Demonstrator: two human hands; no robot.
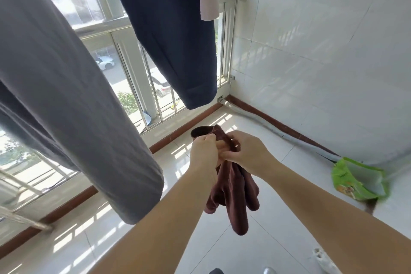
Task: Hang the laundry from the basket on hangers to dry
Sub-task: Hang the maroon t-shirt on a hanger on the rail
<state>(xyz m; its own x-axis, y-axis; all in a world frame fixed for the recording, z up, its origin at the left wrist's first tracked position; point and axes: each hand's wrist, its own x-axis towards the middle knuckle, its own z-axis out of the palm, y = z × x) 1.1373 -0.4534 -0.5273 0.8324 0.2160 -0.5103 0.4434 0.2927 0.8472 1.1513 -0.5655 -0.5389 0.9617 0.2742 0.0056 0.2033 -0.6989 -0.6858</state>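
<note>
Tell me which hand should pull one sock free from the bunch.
Probably right. The right hand pinches the brown socks at their top, while the left hand grips the bunch.

White glossy floor tiles, streaked with bright sunlight in barred patterns. A white tiled wall on the right, faintly lit by reflected light. Reddish-brown skirting along the foot of wall and window side. A tall window with white frames and vertical white bars, filling the far side. Outside, daylight, greenery, a paved road and a white car far below. A grey pipe lying along the base of the right wall. A green bag resting on the floor near that wall.
</note>
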